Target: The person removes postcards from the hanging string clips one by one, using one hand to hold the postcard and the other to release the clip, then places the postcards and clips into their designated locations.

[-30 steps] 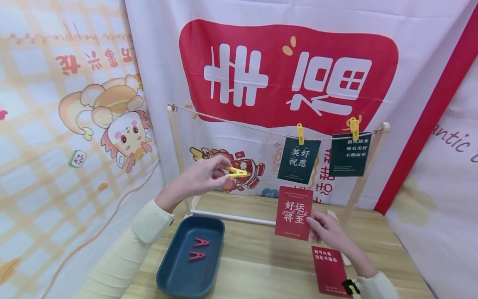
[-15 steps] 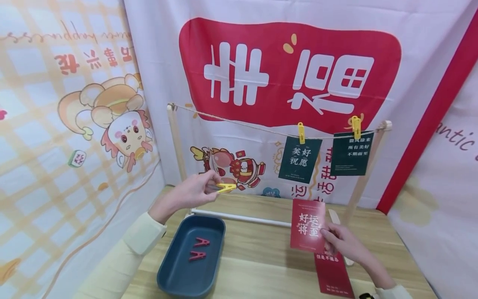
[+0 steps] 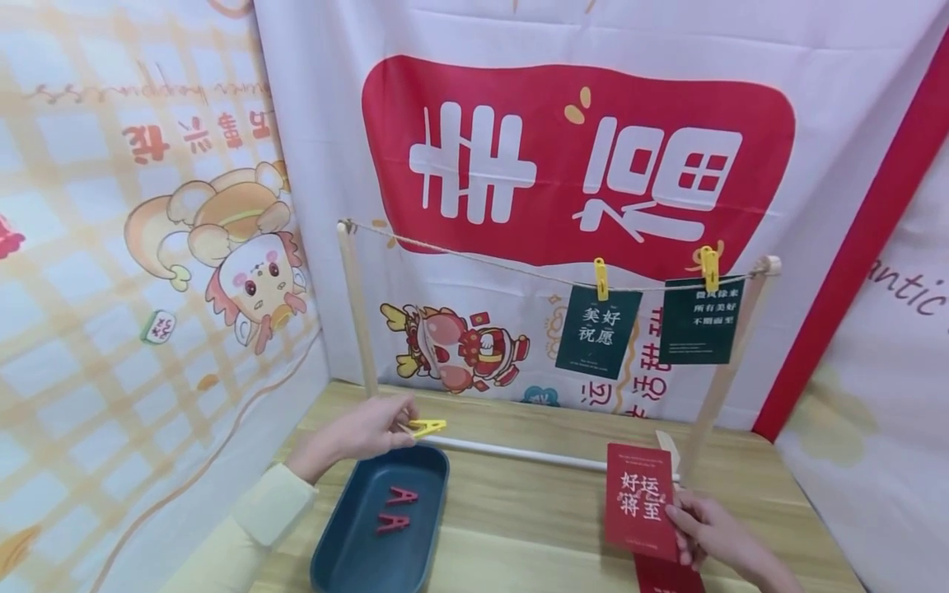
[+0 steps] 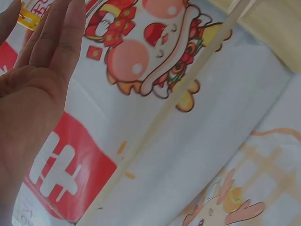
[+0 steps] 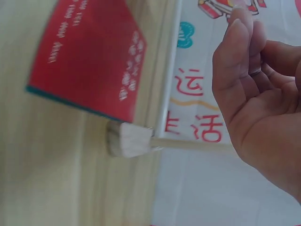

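Places are taken from the blue tray [image 3: 371, 562], which stands on the bench [image 3: 519, 527] with two red clips [image 3: 403, 495] lying inside.

Handling: in my judgement, the card is best kept by its margin, flat and unbent, with its top edge clear for a clip. The clip should point mouth outward, handles between thumb and finger, and be squeezed only once lined up; closing it askew would probably leave the card tilted or slipping. The two green cards [image 3: 602, 331], well to the right of the tray and higher, each under a yellow clip on the cord [image 3: 474, 258], should not be knocked.

Fingers, left hand [image 3: 371, 430]: nearly together, pinching a yellow clip [image 3: 427, 428] just past the tray's far end, narrow end pointing right. Whether the clip is squeezed cannot be told.

Fingers, right hand [image 3: 708, 534]: gripping a red card [image 3: 633, 502] at its right edge, thumb on the printed face. Card held nearly upright, well right of the tray. A second red card [image 3: 667, 576] shows partly below it.
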### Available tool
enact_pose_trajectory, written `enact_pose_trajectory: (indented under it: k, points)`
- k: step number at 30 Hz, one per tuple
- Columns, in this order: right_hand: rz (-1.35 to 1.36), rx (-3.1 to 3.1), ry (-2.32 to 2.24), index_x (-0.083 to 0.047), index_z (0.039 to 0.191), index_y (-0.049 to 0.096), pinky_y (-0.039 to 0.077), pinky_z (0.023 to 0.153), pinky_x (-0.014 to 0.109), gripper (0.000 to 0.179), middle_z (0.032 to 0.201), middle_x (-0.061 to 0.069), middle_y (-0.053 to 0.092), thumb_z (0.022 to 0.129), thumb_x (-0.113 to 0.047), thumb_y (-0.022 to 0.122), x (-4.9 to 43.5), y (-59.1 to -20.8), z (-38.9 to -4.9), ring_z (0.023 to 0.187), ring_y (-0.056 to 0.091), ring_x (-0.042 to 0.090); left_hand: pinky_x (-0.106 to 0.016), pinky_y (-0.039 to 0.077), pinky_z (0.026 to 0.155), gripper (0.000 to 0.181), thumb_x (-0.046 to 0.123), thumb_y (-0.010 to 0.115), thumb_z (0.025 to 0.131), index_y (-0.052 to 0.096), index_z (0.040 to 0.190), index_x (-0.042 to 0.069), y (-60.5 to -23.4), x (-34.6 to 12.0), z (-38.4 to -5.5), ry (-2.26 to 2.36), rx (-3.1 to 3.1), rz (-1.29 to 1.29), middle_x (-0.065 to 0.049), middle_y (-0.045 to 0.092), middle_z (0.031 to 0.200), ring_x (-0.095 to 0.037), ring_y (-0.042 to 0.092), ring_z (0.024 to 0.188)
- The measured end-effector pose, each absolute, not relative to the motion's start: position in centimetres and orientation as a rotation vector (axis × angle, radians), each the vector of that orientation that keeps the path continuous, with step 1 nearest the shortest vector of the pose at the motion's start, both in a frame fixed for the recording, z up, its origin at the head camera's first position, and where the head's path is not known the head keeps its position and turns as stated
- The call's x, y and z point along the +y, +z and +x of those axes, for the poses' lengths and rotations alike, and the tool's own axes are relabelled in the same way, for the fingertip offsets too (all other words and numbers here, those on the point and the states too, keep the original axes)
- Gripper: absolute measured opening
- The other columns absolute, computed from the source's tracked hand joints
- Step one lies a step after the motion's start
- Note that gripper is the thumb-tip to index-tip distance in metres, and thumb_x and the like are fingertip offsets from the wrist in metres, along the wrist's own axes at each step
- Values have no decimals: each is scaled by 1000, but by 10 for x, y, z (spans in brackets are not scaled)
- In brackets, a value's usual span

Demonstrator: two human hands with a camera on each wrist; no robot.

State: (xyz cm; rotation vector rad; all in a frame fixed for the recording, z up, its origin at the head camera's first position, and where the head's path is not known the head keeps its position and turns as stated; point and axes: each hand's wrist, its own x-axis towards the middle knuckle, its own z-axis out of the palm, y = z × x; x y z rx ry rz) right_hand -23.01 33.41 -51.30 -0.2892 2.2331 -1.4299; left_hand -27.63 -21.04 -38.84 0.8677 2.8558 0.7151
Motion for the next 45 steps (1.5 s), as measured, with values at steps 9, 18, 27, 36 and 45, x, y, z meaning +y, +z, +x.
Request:
enact_pose_trajectory:
  k: [9, 18, 27, 36, 45]
  points:
    - [-241, 2237, -1444, 2, 96, 50, 52, 54, 27, 37, 69, 1, 57, 105, -33, 43, 346, -535, -220, 59, 62, 14, -44, 57, 81, 23, 15, 72, 88, 54, 102, 13, -419, -225, -266, 708, 2825, 734, -10, 71, 101, -22, 70, 92]
    - [-356, 2239, -1440, 10, 88, 45, 49, 49, 22, 38, 65, -6, 52, 106, -23, 41, 357, -561, -210, 54, 58, 6, -34, 50, 68, 22, 14, 76, 85, 58, 97, 12, -445, -227, -258, 627, 2817, 654, 0, 60, 87, -13, 57, 79]
    - [-287, 1971, -1545, 21, 99, 30, 42, 55, 18, 43, 71, -4, 49, 108, -21, 32, 375, -578, -208, 60, 51, 5, -33, 49, 71, 22, 15, 79, 82, 61, 93, 11, -465, -225, -256, 542, 2776, 692, 0, 59, 88, -13, 54, 81]
    - [-170, 1999, -1494, 4, 106, 53, 47, 56, 22, 41, 75, 0, 59, 107, -33, 36, 382, -575, -212, 63, 57, 10, -27, 45, 62, 21, 14, 79, 81, 60, 90, 15, -477, -226, -249, 530, 2603, 537, 4, 59, 79, -10, 54, 70]
    - [-139, 1940, -1512, 1, 108, 55, 46, 58, 21, 41, 76, -2, 58, 107, -35, 36, 394, -582, -214, 66, 57, 9, -32, 46, 65, 21, 18, 80, 80, 60, 88, 18, -497, -228, -240, 399, 2564, 362, 3, 58, 80, -13, 54, 72]
